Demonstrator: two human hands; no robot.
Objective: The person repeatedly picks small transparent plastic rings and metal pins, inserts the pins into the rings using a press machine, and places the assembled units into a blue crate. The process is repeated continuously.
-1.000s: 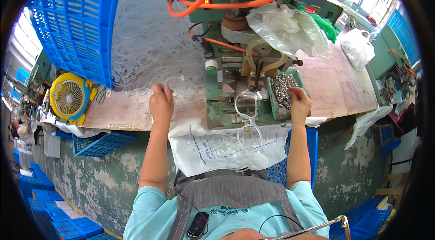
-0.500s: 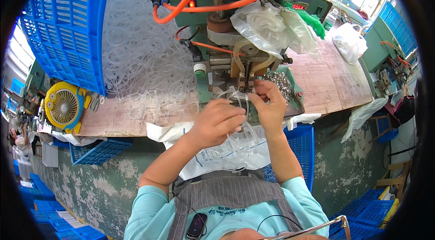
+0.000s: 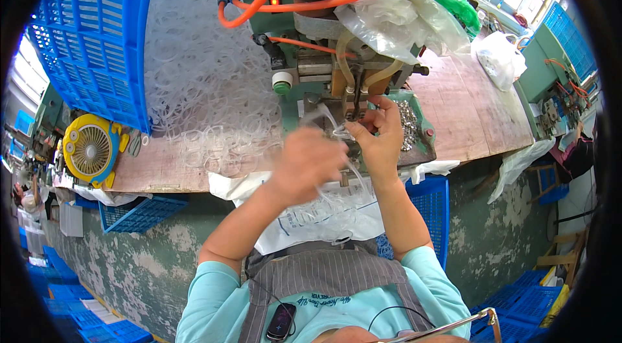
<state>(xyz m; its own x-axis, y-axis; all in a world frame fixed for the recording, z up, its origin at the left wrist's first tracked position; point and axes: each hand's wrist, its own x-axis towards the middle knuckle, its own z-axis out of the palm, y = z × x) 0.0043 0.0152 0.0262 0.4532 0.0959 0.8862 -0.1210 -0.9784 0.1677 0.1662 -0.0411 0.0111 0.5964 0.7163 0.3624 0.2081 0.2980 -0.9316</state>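
- Far left there's a yellow fan on the edge of the wooden bench, and above it a tipped blue crate with a huge heap of clear plastic rings spilling out. That heap looks like the stock waiting to be worked, and it's big, so I'd guess most of the job is left.
- Left hand is a bit blurred, but it's curled closed around a clear tube loop, holding it up just in front of the green machine.
- Right hand is pinching the top of that same loop between fingertips, right under the machine's head, touching or nearly touching it. Can't tell if the piece is seated in there yet.
- Below both hands a white plastic bag hangs off the bench edge with a few clear pieces in it, probably the finished ones. Not many.
- Just right of the hands, a little tray of small metal parts sits on the machine.
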